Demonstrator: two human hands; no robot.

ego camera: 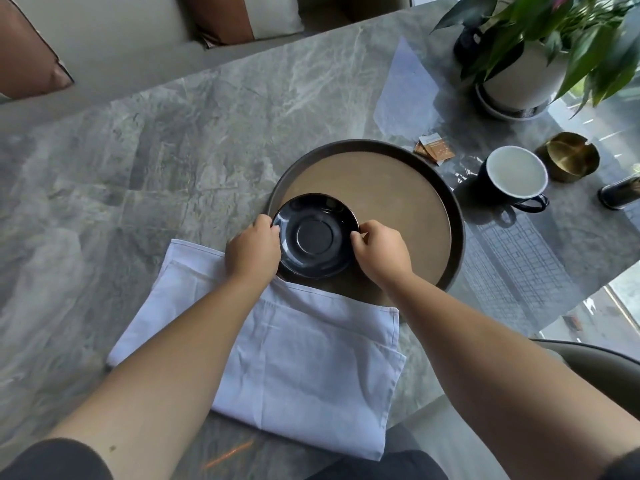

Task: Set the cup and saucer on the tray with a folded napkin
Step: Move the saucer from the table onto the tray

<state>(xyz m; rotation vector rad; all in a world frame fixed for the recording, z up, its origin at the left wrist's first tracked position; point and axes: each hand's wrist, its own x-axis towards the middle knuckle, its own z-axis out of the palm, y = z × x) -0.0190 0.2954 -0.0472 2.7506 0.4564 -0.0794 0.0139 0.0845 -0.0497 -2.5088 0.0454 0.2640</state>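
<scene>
A black saucer [314, 235] sits at the near left of the round brown tray [398, 199] with a dark rim. My left hand [252, 251] grips the saucer's left edge and my right hand [379, 252] grips its right edge. A white cloth napkin [287, 355], loosely folded, lies on the table in front of the tray, its far edge overlapping the tray's near rim under my wrists. The dark cup [512, 178] with a white inside stands empty on the table to the right of the tray, handle toward me.
On the grey marble table: sugar packets [434, 150] behind the tray, a brass ashtray [568, 161], a dark holder [621, 194] at the right edge, a potted plant [523, 74] at the back right. Cushions [31, 53] lie beyond the far edge.
</scene>
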